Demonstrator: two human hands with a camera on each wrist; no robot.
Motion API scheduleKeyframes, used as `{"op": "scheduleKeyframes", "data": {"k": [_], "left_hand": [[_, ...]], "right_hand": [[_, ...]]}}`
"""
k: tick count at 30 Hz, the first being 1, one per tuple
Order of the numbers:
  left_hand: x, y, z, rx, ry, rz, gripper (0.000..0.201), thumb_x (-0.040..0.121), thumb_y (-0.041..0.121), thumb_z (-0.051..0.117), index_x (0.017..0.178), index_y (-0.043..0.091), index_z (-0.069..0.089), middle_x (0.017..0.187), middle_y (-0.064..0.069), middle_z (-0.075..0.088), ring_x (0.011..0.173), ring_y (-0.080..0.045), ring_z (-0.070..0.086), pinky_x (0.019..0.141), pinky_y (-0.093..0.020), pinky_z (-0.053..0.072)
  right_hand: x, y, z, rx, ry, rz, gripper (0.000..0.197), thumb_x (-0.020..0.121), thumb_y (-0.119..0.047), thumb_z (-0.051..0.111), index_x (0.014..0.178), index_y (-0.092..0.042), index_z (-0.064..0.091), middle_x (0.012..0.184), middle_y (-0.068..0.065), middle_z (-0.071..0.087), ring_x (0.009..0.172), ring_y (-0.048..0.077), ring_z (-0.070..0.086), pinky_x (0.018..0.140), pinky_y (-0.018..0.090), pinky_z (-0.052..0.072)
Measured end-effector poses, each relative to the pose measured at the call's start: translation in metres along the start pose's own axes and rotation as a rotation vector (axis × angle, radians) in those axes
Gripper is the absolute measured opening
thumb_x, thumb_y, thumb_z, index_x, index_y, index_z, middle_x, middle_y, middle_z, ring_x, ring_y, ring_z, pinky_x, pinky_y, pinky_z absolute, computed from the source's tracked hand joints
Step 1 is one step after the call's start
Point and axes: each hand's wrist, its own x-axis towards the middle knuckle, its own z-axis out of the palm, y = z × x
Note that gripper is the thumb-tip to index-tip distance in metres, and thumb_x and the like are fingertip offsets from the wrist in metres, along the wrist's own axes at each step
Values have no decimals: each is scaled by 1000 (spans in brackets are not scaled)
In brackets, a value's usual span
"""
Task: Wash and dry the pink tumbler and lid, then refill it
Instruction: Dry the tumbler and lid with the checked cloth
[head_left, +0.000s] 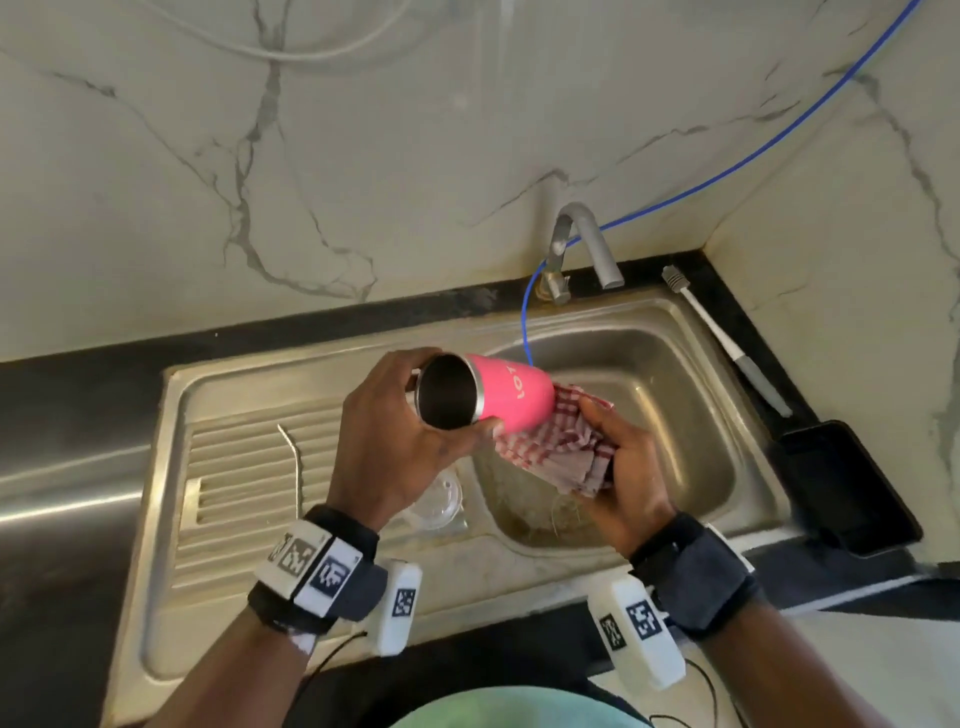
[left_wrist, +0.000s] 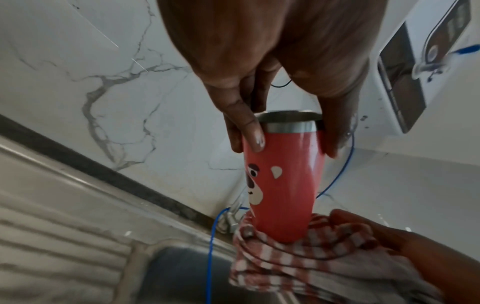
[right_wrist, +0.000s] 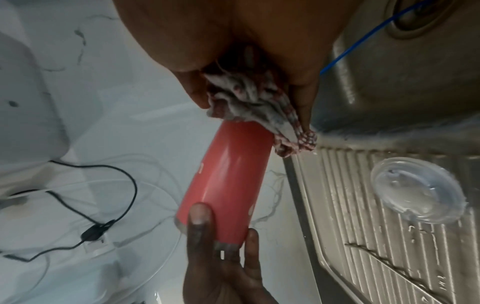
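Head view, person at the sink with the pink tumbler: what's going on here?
A person is drying the pink tumbler over the steel sink. The left hand grips it near the open rim, tilted on its side, while the right hand holds a red-checked cloth bunched against its base. The clear lid lies on the ribbed drainboard, off the tumbler. The tap shows no water running.
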Motion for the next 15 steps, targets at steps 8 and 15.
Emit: {"op": "scheduleKeyframes", "data": {"k": [8,15], "left_hand": [[42,-63,14,267,-93,-188,88,66,40,99,142,17,60,133,-5,60,120,-27,59,96,-29,40],[52,-100,24,311,-181,-272,98,70,36,96,155,16,52,142,-11,54,133,-34,53,111,-42,45]], "right_hand": [[16,20,-21,-16,-4,55,36,103,-17,45,129,-3,67,126,21,70,114,36,69,100,48,55],[27,50,-62,-58,143,195,45,85,-8,71,127,-3,58,131,26,63,127,46,61,110,57,45]]}}
